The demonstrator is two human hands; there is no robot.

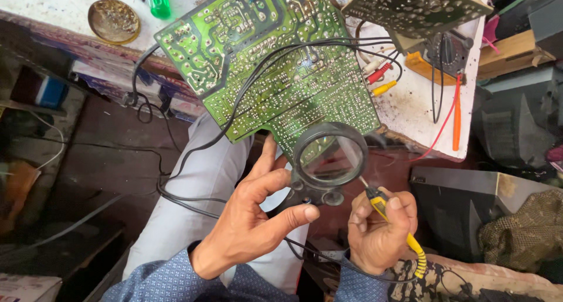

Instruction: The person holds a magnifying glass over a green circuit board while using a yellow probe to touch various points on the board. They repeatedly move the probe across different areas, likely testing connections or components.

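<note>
A large green circuit board (275, 61) lies solder side up, hanging over the edge of a white workbench (410, 105). My left hand (258, 214) holds a round black-framed magnifying glass (328, 158) by its base, just below the board's near edge. My right hand (381, 226) grips a yellow-handled soldering iron (387, 217), its thin tip pointing up toward the lens rim. Black wires (246, 97) run across the board and down over my lap.
A second circuit board (416, 6) sits at the top right above a yellow multimeter (437, 58) with red probe leads. A brass round tin (113, 20) and a green handle (157, 0) lie at the top left. Dark equipment casings (516, 126) stand to the right.
</note>
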